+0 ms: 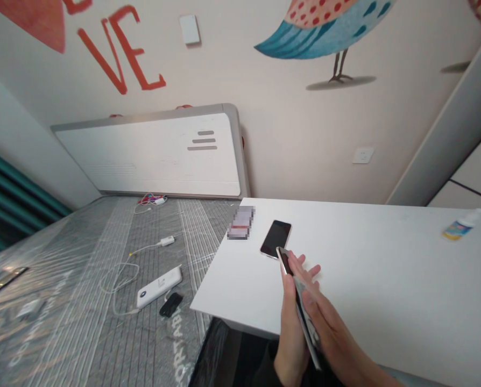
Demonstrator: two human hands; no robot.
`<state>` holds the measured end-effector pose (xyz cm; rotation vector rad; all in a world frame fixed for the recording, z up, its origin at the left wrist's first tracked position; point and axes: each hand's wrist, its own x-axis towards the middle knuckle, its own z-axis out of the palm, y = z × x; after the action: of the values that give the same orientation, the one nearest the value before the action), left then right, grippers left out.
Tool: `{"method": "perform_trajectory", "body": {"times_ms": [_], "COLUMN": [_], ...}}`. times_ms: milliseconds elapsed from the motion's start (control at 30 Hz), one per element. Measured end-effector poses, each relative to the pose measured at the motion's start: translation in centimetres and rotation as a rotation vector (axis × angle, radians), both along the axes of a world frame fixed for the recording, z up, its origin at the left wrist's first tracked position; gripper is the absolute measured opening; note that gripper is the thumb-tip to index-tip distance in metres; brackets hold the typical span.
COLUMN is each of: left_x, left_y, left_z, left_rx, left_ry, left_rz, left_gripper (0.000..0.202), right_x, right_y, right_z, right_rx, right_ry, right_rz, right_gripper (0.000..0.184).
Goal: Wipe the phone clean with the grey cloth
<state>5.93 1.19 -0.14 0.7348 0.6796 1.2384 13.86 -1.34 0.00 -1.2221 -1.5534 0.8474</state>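
Snugly, both hands [291,328] clasp a slim phone [305,317]

My left hand [291,333] and right hand [335,336] sit close together at the bottom centre, a held phone [303,306] between them. Straight ahead, just past my fingertips [301,260], a black phone [276,239] lies in the way, with a blurred object [241,222] beyond it at the desk's far left corner. To the right, I can pass across the white desk [386,285] as far as a bottle [462,228] at the upper right. Past the desk's left edge, a mattress [83,269] carries a power bank [158,287], a cable [146,248] and a small black object [170,304]. The wall [297,134] blocks the far side.
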Motion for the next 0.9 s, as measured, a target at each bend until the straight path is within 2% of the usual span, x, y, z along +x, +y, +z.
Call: {"method": "perform_trajectory", "body": {"times_ms": [167, 233, 333, 467, 567, 633, 767, 833, 900], "left_x": [-1.4, -1.9, -2.3, -2.3, -2.1, -1.9, -1.5, -1.4, -1.2], "left_y": [-0.2, -0.2, -0.4, -0.6, -0.8, -0.9, -0.9, -0.8, -0.7], "left_z": [1.4, 1.5, 1.0, -0.1, -0.6, -0.7, -1.3, -1.7, -2.1], "left_rx": [-0.275, -0.378, -0.446, -0.360, -0.372, -0.436, -0.504, -0.531, -0.562], "left_ry": [-0.466, -0.624, -0.770, -0.783, -0.782, -0.773, -0.740, -0.703, -0.662], "left_rz": [-0.180, -0.212, -0.271, -0.359, -0.357, -0.339, -0.328, -0.301, -0.234], "left_gripper": [0.046, 0.043, 0.045, 0.041, 0.047, 0.052, 0.069, 0.060, 0.047], "right_x": [3.0, 4.1, 5.1, 5.6, 5.3, 4.7, 4.1, 4.5, 5.1], "right_y": [2.9, 3.5, 3.5, 3.5, 3.2, 2.9, 2.4, 2.6, 3.0], "right_z": [-0.8, -0.7, 0.0, 1.1, 1.8, 2.0, 1.6, 1.2, 1.0], "right_rx": [0.418, 0.510, 0.544, 0.627, 0.649, 0.594, 0.561, 0.530, 0.465], "right_ry": [-0.465, -0.514, -0.491, -0.449, -0.466, -0.516, -0.581, -0.574, -0.565], "right_rz": [-0.006, -0.052, -0.112, -0.153, -0.199, -0.102, 0.281, 0.303, 0.219], "right_gripper": [0.047, 0.038, 0.022, 0.016, 0.015, 0.017, 0.028, 0.028, 0.028]}}
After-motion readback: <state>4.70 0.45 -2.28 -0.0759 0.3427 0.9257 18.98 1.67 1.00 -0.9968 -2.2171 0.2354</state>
